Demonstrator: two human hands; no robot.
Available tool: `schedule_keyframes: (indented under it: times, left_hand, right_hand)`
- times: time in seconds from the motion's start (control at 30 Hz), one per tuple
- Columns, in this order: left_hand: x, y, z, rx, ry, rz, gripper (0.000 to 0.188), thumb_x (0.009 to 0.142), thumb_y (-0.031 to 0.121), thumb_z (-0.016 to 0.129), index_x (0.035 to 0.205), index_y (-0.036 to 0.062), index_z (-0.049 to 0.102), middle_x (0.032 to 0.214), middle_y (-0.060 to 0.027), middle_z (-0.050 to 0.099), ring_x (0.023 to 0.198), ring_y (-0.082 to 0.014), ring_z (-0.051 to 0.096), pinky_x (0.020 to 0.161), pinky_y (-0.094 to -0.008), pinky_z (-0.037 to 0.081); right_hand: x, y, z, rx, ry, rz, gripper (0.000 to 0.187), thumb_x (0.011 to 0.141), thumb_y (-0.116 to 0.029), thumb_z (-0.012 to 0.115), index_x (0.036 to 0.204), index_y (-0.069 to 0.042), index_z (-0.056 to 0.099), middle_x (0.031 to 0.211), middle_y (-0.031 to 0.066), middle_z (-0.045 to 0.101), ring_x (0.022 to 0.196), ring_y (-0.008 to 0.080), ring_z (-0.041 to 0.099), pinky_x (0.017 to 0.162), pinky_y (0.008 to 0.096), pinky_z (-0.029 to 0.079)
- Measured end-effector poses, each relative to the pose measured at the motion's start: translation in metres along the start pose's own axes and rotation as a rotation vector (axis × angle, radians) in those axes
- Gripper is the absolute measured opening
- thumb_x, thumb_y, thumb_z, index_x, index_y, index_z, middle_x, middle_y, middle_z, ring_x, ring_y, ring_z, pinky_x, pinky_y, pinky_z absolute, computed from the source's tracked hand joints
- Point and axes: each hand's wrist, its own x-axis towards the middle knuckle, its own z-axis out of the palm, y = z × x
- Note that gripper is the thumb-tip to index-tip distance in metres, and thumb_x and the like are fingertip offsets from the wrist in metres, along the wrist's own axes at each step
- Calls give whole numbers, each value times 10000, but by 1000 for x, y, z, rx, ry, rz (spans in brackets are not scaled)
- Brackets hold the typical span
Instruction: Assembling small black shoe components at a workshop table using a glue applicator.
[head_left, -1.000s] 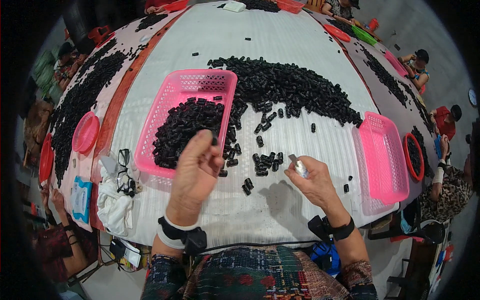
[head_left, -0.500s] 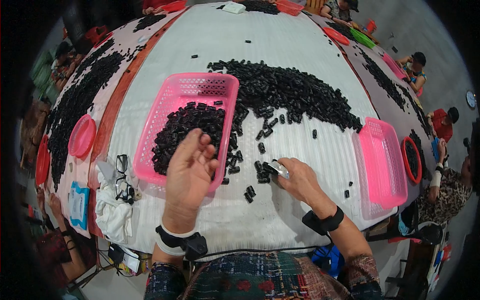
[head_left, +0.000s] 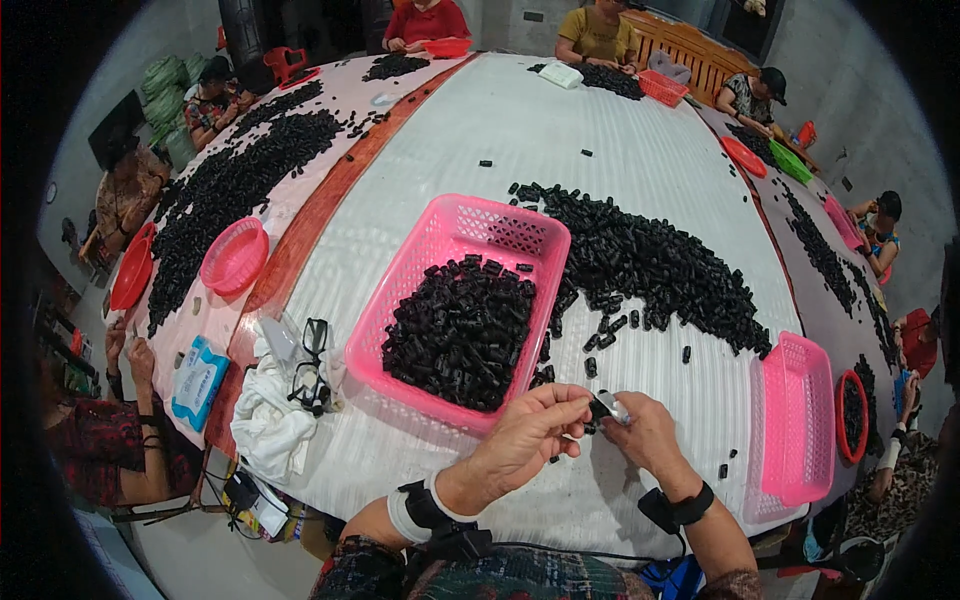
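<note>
Left hand [head_left: 525, 428] just came off the pink basket [head_left: 400, 391], now meets right hand [head_left: 647, 434] near the table's [head_left: 370, 450] front edge. Left fingertips pinch a black part [head_left: 601, 408]; right grips a small whitish tool [head_left: 616, 408] against it. Looks like that piece is being worked; basket's well loaded.

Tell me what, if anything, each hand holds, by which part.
The right hand holds a small pale object, part unclear. Left hand: black piece at fingertips, hold unclear.
</note>
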Motion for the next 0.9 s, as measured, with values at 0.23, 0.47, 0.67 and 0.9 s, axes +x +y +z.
schedule_keyframes:
  times: [0.23, 0.47, 0.67, 0.9]
  left_hand:
    - [5, -14, 2, 11, -2, -67, 163, 855, 142, 550, 983, 44, 528, 800, -22, 534, 655, -98, 501, 553, -251, 431]
    - [10, -20, 0, 114, -11, -178, 225, 882, 221, 513, 1006, 33, 515, 858, -51, 559, 694, -128, 559, 547, -266, 483]
    - [10, -20, -4, 189, -213, -168, 277, 893, 246, 491, 999, -5, 542, 892, -70, 590, 738, -136, 585, 586, -276, 500]
    - [6, -20, 2, 94, -178, -229, 191, 844, 144, 559, 957, -9, 559, 840, -59, 595, 746, -134, 590, 613, -259, 486]
  right_hand:
    - [-7, 11, 2, -92, 71, -110, 228, 672, -144, 655, 867, -75, 560, 759, 113, 550, 669, 323, 560, 565, 397, 444]
    - [-30, -33, -37, -137, 333, -482, 374, 532, -22, 695, 874, -54, 546, 712, 82, 523, 594, 258, 554, 494, 324, 442]
    - [-39, -39, -35, 88, 305, -499, 374, 561, -38, 693, 907, -28, 552, 733, 81, 495, 610, 235, 550, 504, 299, 448]
    - [-46, -39, -38, 456, 207, -315, 367, 631, -10, 692, 973, -9, 558, 830, 99, 531, 694, 182, 584, 591, 268, 465]
